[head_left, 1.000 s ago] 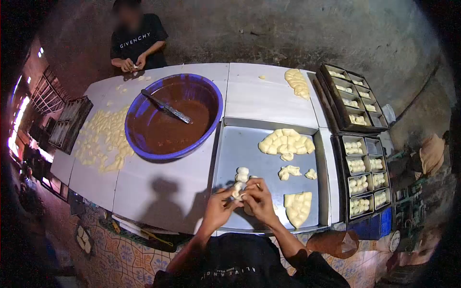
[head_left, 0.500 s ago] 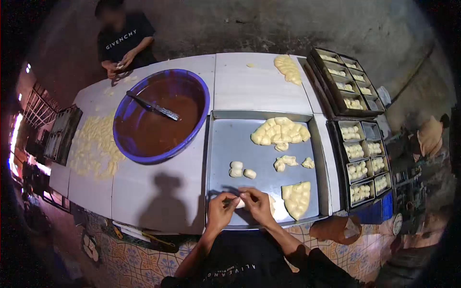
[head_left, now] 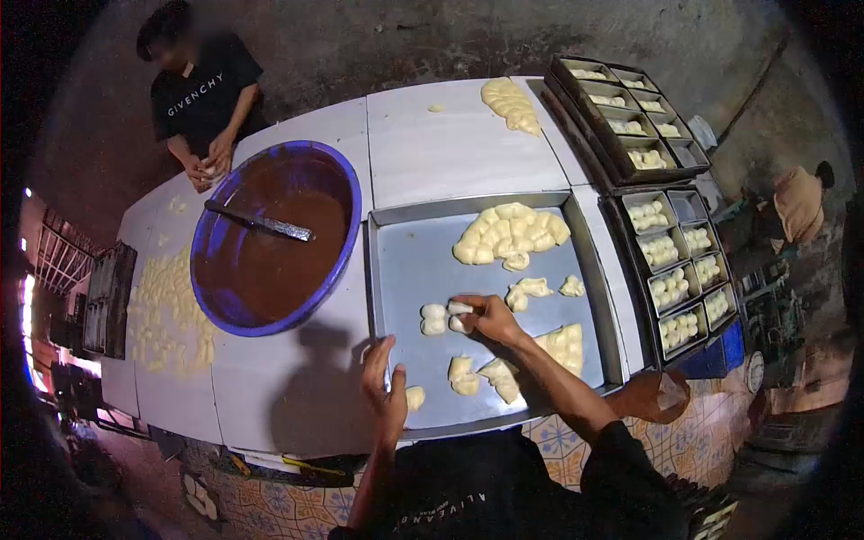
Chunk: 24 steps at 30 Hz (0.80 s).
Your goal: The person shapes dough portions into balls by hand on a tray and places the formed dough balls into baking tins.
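Note:
My right hand [head_left: 493, 319] pinches a small rolled piece of dough [head_left: 460, 308] over the metal tray [head_left: 409, 256], beside a pair of smooth dough rolls [head_left: 434, 319]. My left hand [head_left: 385, 389] is open at the tray's front left edge, next to a small dough lump [head_left: 414, 398]. Between the hands and my body lie two loose dough pieces, one squarish [head_left: 463, 375] and one flatter [head_left: 500, 380]. A large scored dough slab [head_left: 510, 236] sits at the tray's back. Another scored slab [head_left: 563, 346] is partly hidden by my right forearm.
Left of the tray stands a blue basin [head_left: 200, 301] of brown filling with a spatula [head_left: 261, 220]. Stacked baking tins [head_left: 670, 270] with dough rolls line the right. Many dough pieces [head_left: 166, 310] cover the table's left. A co-worker [head_left: 207, 99] handles dough at the far left.
My hands have separated. The right has moved forward with a dough roll to the others; the left has moved left and opened. The view has shifted, and the dough near the front now shows.

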Available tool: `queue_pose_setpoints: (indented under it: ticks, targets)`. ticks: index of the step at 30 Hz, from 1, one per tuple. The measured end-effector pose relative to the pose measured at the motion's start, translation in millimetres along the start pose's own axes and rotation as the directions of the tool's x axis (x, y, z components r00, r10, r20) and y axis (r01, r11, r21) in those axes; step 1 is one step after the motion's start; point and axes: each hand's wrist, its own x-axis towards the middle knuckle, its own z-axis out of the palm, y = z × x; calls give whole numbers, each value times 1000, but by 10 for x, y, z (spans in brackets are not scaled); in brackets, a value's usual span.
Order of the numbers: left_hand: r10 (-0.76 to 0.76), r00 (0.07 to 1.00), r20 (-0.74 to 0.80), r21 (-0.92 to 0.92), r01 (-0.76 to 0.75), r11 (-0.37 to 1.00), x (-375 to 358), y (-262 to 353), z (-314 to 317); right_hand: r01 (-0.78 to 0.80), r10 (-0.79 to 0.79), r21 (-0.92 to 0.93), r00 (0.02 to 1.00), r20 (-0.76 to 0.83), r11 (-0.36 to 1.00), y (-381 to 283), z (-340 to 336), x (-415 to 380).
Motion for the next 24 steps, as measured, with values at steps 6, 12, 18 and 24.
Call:
queue_pose_setpoints:
  ticks: [6, 12, 18, 24]
  targets:
    - [13, 1000, 17, -12, -13, 1000, -160, -353, -15, 257, -326, -505, 944, -52, 824, -165, 97, -136]
    - [31, 999, 36, 72, -34, 997, -189, -483, 82, 321, -418, -760, 906, 73, 565, -288, 237, -160]
    - [-24, 992, 126, 137, 7, 991, -183, -345, 137, 532, -636, -811, 719, 281, 243, 223, 410, 246]
    - [140, 976, 169, 177, -170, 969, -288, -554, 106, -118, -32, 668, 978, 207, 734, 38, -10, 257]
